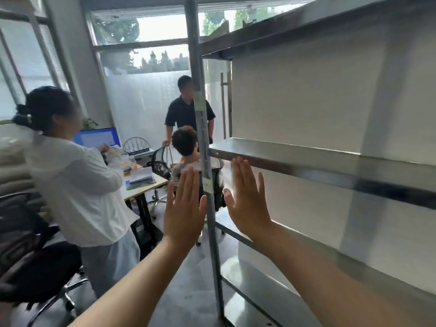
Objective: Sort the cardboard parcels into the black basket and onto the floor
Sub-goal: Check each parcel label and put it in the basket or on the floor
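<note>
A steel shelving rack fills the right half of the frame, its corner post standing on the grey floor at bottom centre. At lower left, a black office chair rests on that floor. Left of centre, a pale desk carries a lit monitor and papers.

Counted 2 hands: left hand, right hand. There were 3 other people: person in white, person in black, seated person. 1 rack, 3 shelves clearly seen; a fourth low down was hard to tell. 1 monitor, 1 desk. At least 2 chairs: near chair, mesh chair.
</note>
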`<action>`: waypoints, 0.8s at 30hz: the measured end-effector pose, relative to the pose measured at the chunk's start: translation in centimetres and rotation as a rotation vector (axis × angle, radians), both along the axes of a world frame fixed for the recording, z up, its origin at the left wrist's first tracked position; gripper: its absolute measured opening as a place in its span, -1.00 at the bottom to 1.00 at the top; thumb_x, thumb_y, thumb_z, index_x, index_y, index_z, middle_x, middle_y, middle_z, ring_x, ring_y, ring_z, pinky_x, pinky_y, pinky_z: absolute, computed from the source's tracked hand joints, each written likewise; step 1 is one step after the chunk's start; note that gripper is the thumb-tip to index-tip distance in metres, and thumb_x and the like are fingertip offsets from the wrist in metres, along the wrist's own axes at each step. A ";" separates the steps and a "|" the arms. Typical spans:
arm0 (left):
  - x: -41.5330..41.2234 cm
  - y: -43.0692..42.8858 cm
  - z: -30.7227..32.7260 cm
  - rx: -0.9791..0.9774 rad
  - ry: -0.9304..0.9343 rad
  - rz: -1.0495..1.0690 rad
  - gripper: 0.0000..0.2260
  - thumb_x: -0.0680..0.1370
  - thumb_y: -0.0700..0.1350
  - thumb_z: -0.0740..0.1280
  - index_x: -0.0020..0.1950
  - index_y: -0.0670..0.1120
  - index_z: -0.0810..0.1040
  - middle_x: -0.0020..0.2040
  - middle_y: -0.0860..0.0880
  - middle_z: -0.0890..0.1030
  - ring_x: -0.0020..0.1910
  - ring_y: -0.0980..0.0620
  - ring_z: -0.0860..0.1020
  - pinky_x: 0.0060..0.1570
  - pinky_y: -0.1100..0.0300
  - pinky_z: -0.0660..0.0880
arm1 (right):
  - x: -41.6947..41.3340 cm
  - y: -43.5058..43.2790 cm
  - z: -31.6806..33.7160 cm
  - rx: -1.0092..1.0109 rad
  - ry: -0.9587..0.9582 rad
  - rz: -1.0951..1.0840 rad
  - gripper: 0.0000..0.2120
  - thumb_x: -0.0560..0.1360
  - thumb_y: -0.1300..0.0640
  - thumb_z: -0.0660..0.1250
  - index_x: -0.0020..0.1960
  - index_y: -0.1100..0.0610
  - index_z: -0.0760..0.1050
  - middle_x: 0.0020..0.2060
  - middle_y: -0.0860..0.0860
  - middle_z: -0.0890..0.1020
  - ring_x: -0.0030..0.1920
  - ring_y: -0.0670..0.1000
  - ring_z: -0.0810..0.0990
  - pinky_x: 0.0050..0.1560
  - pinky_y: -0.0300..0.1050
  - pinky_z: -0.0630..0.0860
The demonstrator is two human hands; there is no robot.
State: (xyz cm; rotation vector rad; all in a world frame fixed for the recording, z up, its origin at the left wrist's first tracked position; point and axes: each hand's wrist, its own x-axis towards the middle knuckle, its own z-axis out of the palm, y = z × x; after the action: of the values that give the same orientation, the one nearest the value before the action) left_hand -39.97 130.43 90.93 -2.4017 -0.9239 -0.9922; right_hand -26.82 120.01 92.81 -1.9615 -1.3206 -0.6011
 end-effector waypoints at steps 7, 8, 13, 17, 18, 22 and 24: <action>9.4 -8.8 -5.2 -0.140 0.090 -0.395 -0.42 0.65 0.12 -0.17 0.60 -0.13 -0.15 0.62 -0.07 -0.13 0.60 0.00 -0.11 0.54 -0.09 -0.07 | 5.8 -14.2 -4.2 -0.226 0.124 -0.397 -0.32 0.67 -0.05 0.03 0.58 0.01 -0.35 0.55 -0.08 -0.35 0.53 -0.12 -0.40 0.51 0.05 -0.41; 10.8 -11.0 -5.2 -0.142 0.097 -0.457 -0.41 0.64 0.12 -0.16 0.60 -0.13 -0.15 0.62 -0.07 -0.13 0.60 0.00 -0.11 0.54 -0.09 -0.08 | 6.5 -16.7 -4.6 -0.245 0.147 -0.456 -0.32 0.67 -0.06 0.01 0.58 0.01 -0.36 0.55 -0.08 -0.36 0.53 -0.11 -0.40 0.51 0.06 -0.40; 15.4 -23.2 -3.5 -0.187 0.113 -0.719 -0.40 0.64 0.15 -0.19 0.60 -0.12 -0.22 0.61 -0.05 -0.21 0.59 0.02 -0.20 0.55 -0.08 -0.13 | 8.0 -29.1 -4.5 -0.234 0.195 -0.708 -0.33 0.66 -0.08 -0.03 0.59 0.05 -0.35 0.56 -0.03 -0.34 0.54 -0.06 -0.38 0.52 0.08 -0.38; 17.2 -34.2 -1.5 -0.187 0.104 -0.902 -0.41 0.66 0.14 -0.16 0.59 -0.10 -0.26 0.60 -0.03 -0.27 0.57 0.04 -0.25 0.55 -0.03 -0.22 | 7.9 -40.3 -2.9 -0.189 0.145 -0.861 -0.36 0.67 -0.10 -0.05 0.59 0.07 -0.31 0.57 -0.02 -0.30 0.55 -0.06 -0.36 0.52 0.07 -0.37; 17.7 -37.2 -0.9 -0.178 0.090 -0.945 -0.42 0.67 0.13 -0.14 0.60 -0.10 -0.25 0.60 -0.03 -0.27 0.57 0.04 -0.26 0.55 -0.03 -0.22 | 7.8 -43.3 -2.3 -0.191 0.137 -0.899 -0.36 0.67 -0.10 -0.06 0.59 0.07 -0.31 0.57 -0.02 -0.30 0.55 -0.06 -0.35 0.53 0.09 -0.35; 19.6 -50.0 0.4 -0.117 0.088 -1.089 -0.43 0.69 0.11 -0.12 0.60 -0.11 -0.24 0.60 -0.04 -0.24 0.57 0.03 -0.25 0.55 -0.05 -0.15 | 6.6 -56.2 -0.5 -0.196 0.101 -1.049 -0.35 0.67 -0.09 -0.04 0.59 0.11 -0.31 0.58 0.00 -0.27 0.56 -0.05 -0.31 0.54 0.10 -0.31; 20.4 -56.7 0.4 -0.098 0.085 -1.151 -0.44 0.69 0.11 -0.12 0.60 -0.13 -0.19 0.61 -0.05 -0.17 0.58 0.01 -0.19 0.55 -0.06 -0.11 | 5.7 -62.6 0.0 -0.199 0.084 -1.127 -0.35 0.67 -0.07 -0.02 0.60 0.12 -0.27 0.59 0.01 -0.23 0.57 -0.04 -0.27 0.54 0.10 -0.30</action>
State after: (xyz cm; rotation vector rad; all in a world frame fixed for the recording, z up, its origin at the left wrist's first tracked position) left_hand -19.61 73.72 91.34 -2.9951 0.5916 -1.1422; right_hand -21.09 57.38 92.85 -2.7752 -0.0958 -0.8781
